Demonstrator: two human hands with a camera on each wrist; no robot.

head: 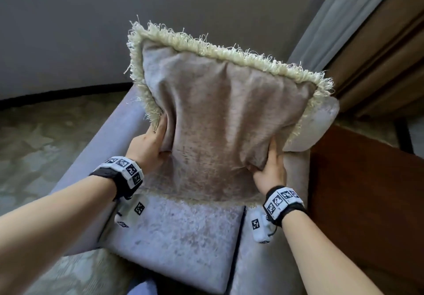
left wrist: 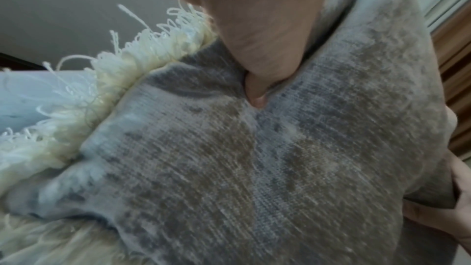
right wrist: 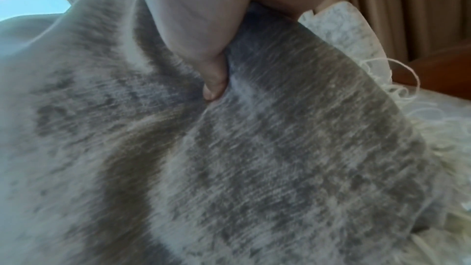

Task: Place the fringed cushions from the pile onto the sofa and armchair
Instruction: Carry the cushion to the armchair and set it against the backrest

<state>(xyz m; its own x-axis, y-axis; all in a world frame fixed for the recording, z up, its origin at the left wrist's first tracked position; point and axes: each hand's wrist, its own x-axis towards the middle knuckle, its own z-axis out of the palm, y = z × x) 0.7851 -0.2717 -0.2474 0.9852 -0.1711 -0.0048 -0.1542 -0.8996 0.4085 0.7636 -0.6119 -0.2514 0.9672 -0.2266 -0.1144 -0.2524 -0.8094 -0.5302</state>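
Note:
A taupe velvet cushion [head: 218,120] with a cream fringe stands upright on the seat of a pale grey armchair [head: 179,244], leaning toward its backrest. My left hand [head: 149,143] grips its left edge, thumb pressed into the front fabric. My right hand [head: 270,163] grips the right edge the same way. In the left wrist view the cushion [left wrist: 229,168] fills the frame, the thumb of the left hand [left wrist: 254,47] dug into it. The right wrist view shows the cushion [right wrist: 280,158] pinched by the right hand [right wrist: 201,37]. The fingers behind are hidden.
A dark wooden side table [head: 367,191] stands right of the armchair, with brown and grey curtains [head: 367,42] behind it. A grey wall [head: 114,19] rises behind the chair. Patterned carpet [head: 34,145] lies to the left.

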